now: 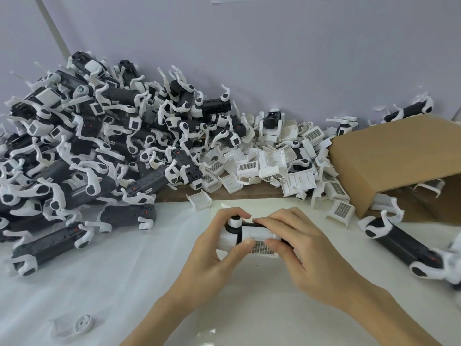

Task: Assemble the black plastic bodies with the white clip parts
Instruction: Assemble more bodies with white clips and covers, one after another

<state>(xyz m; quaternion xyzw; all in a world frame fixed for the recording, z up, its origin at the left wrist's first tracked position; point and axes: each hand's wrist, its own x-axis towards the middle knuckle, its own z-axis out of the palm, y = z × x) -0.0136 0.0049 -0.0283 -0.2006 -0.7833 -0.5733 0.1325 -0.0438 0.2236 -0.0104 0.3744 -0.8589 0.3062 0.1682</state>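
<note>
a black body (245, 227) with a white clip part (259, 243) laid over it is held just above the white tabletop (124, 283), near the front edge and between both hands. the left hand (214, 255) is curled round the end with the round white cap, thumb pressed on the clip's near side. the right hand (296, 243) is curled over the other end, fingers (272, 219) bearing down on the top. the clip appears close to seated. the step is best done by keeping the clip square to the body, pressing evenly from both ends until it snaps, and avoiding any twist that could bend the thin white arms. finished pieces are heaped in a pile (87, 146) at the left; loose clips (274, 161) lie beside a cardboard box (399, 158).
</note>
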